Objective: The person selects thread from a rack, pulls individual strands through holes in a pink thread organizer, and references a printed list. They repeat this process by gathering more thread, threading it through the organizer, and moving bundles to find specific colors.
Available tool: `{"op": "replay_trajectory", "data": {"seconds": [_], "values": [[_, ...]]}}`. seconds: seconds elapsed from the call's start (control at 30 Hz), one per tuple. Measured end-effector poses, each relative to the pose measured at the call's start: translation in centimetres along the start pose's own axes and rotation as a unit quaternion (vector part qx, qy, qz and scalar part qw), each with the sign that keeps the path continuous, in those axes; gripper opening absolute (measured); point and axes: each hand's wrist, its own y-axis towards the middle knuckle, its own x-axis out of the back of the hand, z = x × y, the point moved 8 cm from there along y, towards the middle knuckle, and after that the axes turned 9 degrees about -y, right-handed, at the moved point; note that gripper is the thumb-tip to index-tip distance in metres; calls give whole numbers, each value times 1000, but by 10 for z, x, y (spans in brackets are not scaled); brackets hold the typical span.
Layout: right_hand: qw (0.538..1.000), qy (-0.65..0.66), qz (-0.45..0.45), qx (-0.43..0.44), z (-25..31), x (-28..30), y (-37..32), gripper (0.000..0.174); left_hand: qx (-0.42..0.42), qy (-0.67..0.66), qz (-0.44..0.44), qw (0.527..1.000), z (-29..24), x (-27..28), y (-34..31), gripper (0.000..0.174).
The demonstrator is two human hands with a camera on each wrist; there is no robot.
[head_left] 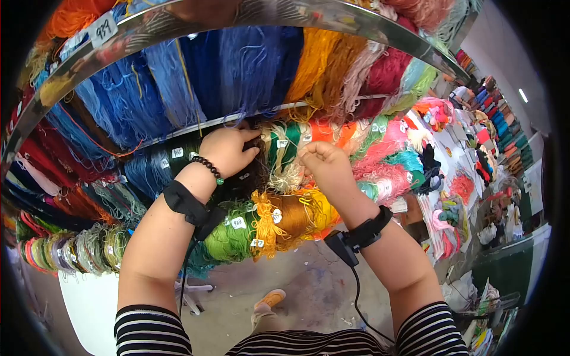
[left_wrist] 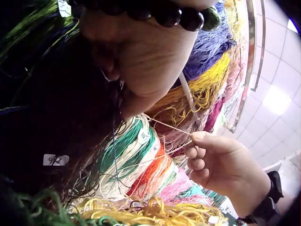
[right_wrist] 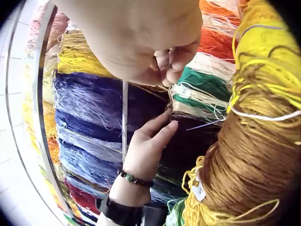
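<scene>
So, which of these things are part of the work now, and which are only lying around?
In use:
left hand, resting on the dark yarn bundle
right hand, pinching a pale thread

Lying about:
brown yarn bundle
blue yarn bundles
metal rail

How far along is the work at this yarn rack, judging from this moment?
Early, it seems. Done: no hank looks taken down; they all hang on the rack. In hand: the right hand pinches a thin cream strand stretched toward the left hand, whose straight fingers rest on a dark hank. Left: the strand's far end runs in under the left hand, so it is not yet pulled free.
</scene>
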Motion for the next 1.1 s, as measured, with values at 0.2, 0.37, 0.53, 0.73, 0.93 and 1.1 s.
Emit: {"op": "replay_trajectory", "data": {"seconds": [0.2, 0.37, 0.53, 0.73, 0.93, 1.1], "values": [[948, 313, 36, -54, 26, 38, -37, 14, -38, -1, -13, 999, -5, 2, 0, 40], [981, 173, -48, -75, 41, 146, -190, 14, -55, 5, 19, 998, -15, 4, 3, 44], [880, -24, -452, -145, -28, 384, -486, 11, -110, -27, 22, 993, -65, 22, -9, 40], [792, -36, -609, 22, 90, 344, -708, 18, -168, -303, 174, 922, -290, -31, -69, 20], [841, 100, -519, 119, 126, 261, -769, 11, -401, -335, 378, 764, -553, -160, -225, 36], [807, 141, -557, 139, 139, 206, -872, 11, -330, -343, 719, 506, -692, -234, -446, 48]]}}
